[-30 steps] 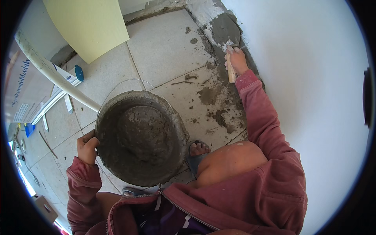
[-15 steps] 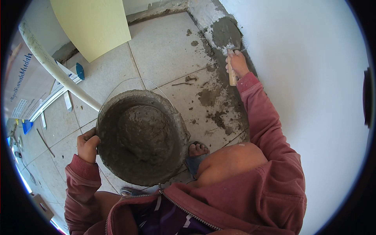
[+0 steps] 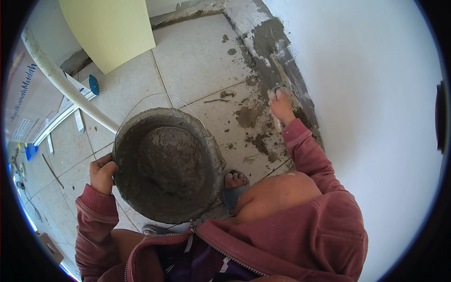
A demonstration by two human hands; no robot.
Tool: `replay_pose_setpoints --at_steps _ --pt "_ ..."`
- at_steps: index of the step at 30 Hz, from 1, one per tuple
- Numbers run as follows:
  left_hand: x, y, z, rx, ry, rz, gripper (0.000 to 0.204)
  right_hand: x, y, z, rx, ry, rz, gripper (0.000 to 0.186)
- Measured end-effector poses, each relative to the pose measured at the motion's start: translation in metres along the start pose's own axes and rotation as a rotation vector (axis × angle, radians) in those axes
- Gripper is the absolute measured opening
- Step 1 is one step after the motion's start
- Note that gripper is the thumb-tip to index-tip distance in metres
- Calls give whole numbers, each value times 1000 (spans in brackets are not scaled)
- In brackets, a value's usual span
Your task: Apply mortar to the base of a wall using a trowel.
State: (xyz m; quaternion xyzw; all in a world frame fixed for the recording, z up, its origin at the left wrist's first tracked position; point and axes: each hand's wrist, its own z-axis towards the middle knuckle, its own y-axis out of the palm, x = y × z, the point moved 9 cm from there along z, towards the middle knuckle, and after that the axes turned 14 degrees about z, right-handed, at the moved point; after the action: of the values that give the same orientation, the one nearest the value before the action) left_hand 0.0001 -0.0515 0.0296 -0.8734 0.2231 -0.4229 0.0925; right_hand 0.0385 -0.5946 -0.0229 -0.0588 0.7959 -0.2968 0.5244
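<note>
My left hand (image 3: 102,174) grips the left rim of a round, mortar-crusted bucket (image 3: 126,188). Wet grey mortar (image 3: 171,152) is heaped inside it, and a thin wire handle stands up at its far side. At the foot of the white wall, my right hand (image 3: 283,107) is closed around a trowel by its wooden handle (image 3: 278,124). The trowel's blade points away from me along the wall's base and is hard to tell from the grey there. A band of smeared mortar (image 3: 268,35) covers the wall's lower edge beyond the hand.
Mortar splashes (image 3: 249,116) dot the floor tiles (image 3: 197,51) between bucket and wall. A pale yellow sheet (image 3: 110,33) leans at the far left. Near it are a whitish pipe (image 3: 70,87), a printed board (image 3: 35,103) and a blue dustpan-like item (image 3: 31,151). My sandalled foot (image 3: 235,181) rests beside the bucket.
My right hand has drawn the trowel back toward me along the wall's base, leaving the mortar beyond it spread and streaked. My left hand still holds the bucket's rim.
</note>
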Motion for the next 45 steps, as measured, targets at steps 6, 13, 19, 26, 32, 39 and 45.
replay_pose_setpoints --at_steps 6,13,19,26,32,39,45 --pt "2 2 -4 43 41 -30 39 -60 -13 25 130 -40 2 30" --pt "5 1 -10 26 35 34 39 -75 -20 2 204 -7 513 28" --pt "-1 -1 -9 20 6 16 38 -74 -5 36 193 -92 44 33" --pt "3 4 -10 44 40 -41 39 -88 -18 23 305 -175 314 26" --pt "1 2 -7 42 55 -21 39 -57 -23 5 164 -85 590 23" --pt "-1 3 -7 45 39 -4 39 -92 -17 56 121 -105 456 27" --pt "4 0 -9 74 111 -4 40 -88 -28 39 127 -64 514 26"
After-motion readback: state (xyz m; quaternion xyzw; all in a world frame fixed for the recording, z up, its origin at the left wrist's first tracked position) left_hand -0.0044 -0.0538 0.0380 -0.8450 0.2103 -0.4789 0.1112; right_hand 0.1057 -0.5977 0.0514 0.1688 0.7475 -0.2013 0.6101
